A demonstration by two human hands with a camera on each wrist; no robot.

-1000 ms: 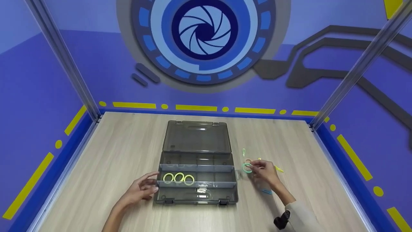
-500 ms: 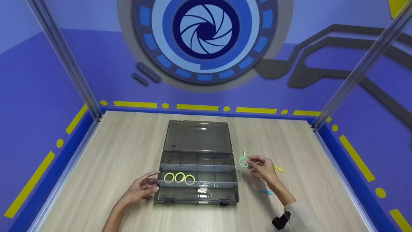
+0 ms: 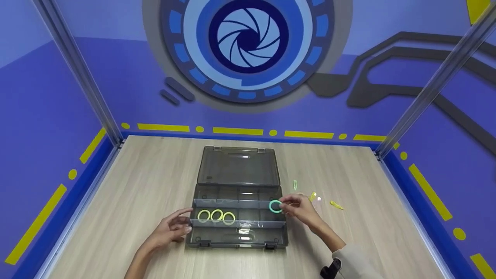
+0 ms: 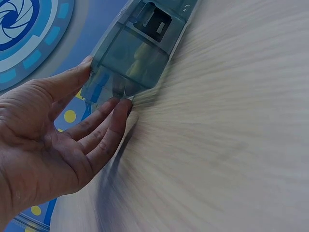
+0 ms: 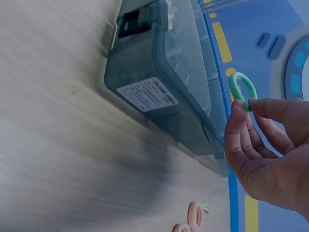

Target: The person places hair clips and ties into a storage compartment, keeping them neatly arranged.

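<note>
A smoky clear compartment box (image 3: pixel 236 245) stands on the table with its lid (image 3: pixel 238 166) folded back. Three yellow hair ties (image 3: pixel 198 216) lie in a row at the left of its middle compartment. My right hand (image 3: pixel 300 211) pinches a mint-green hair tie (image 5: pixel 233 87) between thumb and fingertips, just over the right end of that compartment. At the box's left side, my left hand (image 3: pixel 166 230) rests its fingertips and thumb against the wall, fingers loosely bent. In the left wrist view these fingers (image 4: pixel 113 123) are right at the box corner.
Right of the box on the wooden table lie a pale green hair clip (image 3: pixel 295 185), a yellow clip (image 3: pixel 336 205) and another yellow piece (image 3: pixel 313 196). Peach hair ties (image 5: pixel 191 216) show low in the right wrist view. Blue panels (image 3: pixel 248 112) wall the table in.
My right hand has lifted the mint-green hair tie from the loose pieces and carried it left to the box's right edge. My left hand stays at the box's left side.
</note>
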